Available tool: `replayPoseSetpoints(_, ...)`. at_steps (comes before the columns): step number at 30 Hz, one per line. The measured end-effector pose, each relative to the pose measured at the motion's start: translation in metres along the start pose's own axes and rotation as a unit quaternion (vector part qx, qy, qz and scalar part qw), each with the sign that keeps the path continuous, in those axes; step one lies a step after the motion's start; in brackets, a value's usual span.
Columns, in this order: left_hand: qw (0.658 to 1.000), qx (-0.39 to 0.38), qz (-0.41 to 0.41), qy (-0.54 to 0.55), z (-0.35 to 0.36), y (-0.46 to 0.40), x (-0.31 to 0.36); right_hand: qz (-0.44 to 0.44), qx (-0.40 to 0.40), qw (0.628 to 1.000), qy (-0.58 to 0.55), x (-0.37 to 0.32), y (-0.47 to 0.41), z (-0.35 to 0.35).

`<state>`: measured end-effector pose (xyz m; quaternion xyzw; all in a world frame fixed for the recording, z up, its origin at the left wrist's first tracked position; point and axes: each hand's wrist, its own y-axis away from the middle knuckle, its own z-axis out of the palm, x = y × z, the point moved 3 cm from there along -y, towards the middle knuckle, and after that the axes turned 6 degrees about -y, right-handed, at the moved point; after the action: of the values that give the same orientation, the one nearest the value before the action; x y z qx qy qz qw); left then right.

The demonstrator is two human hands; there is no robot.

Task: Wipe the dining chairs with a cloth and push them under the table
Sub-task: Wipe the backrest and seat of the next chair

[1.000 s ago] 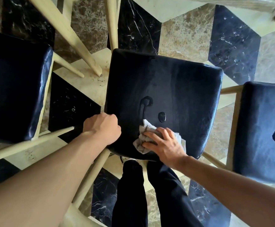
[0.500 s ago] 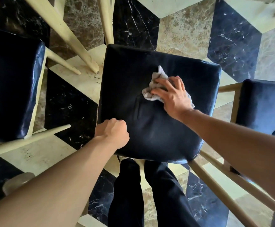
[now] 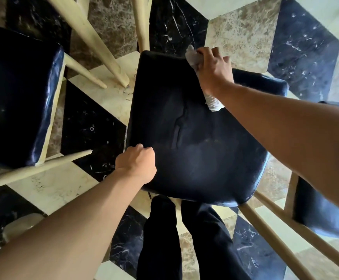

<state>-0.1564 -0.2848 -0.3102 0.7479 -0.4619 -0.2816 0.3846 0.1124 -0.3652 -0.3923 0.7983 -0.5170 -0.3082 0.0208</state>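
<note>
Cloth at the far edge of the middle seat

The right hand (image 3: 213, 71) presses a grey cloth (image 3: 194, 57) on the far edge of the seat (image 3: 195, 142), its grip curled shut over it; a cloth end shows under the wrist. The left hand (image 3: 137, 162) is fisted on the seat's near left edge, holding nothing visible. 2 more chairs (image 3: 17, 93) flank it on the floor (image 3: 245, 35).

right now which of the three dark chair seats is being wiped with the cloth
The middle seat: the right hand presses the grey cloth at its far edge while the left hand grips its near-left edge. Both side seats are untouched.
</note>
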Motion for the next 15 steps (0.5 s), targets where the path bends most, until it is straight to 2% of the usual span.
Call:
replayPoseSetpoints(4,1.0,-0.006,-0.005,0.008,0.005,0.001,-0.001,0.001,0.011,0.999,0.049,-0.011,0.008,0.009)
replayPoseSetpoints(10,0.999,-0.045,0.002,-0.022,0.011,-0.002,-0.006,-0.204,0.01,0.977,0.067,-0.032,0.063,0.053)
replayPoseSetpoints(12,0.998,-0.056,0.006,-0.022,0.012,-0.001,-0.008,-0.262,-0.017,0.963,0.066,-0.031,0.101,0.072)
replayPoseSetpoints(15,0.997,-0.071,0.012,-0.017,0.013,0.001,-0.009,-0.289,-0.08,0.952,0.056,-0.027,0.164,0.092)
